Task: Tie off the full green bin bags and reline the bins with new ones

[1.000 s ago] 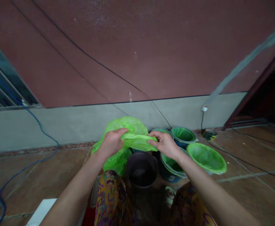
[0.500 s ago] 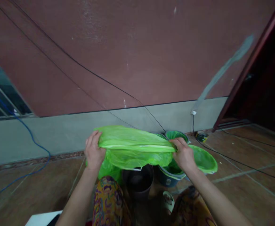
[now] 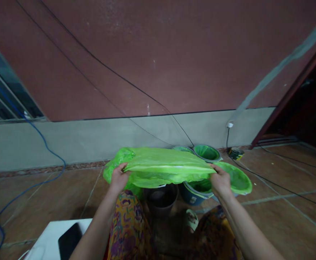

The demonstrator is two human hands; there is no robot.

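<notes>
A light green plastic bag point(image 3: 169, 162) is stretched sideways between my two hands. My left hand point(image 3: 120, 178) is closed on its left end, and my right hand point(image 3: 220, 179) pinches its right end. Beyond my left hand, crumpled green plastic point(image 3: 117, 168) bulges out; whether it belongs to the same bag I cannot tell. Below the bag, a dark bin point(image 3: 162, 202) with no liner showing stands between my knees. Close to my right hand are a blue-grey bin point(image 3: 194, 196) and a wide basin point(image 3: 237, 178), both lined with green plastic.
More green-lined bins point(image 3: 207, 153) stand against the wall point(image 3: 147, 133). A small dark tin point(image 3: 236, 153) sits by a black cable point(image 3: 279, 195). At left, a blue cable point(image 3: 49, 150) crosses the floor. A black phone point(image 3: 70, 241) lies on a white surface point(image 3: 48, 234).
The bag remains stretched between both hands. In the view, hands and bag have shifted right. The crumpled green plastic at left and the phone now show more fully.
</notes>
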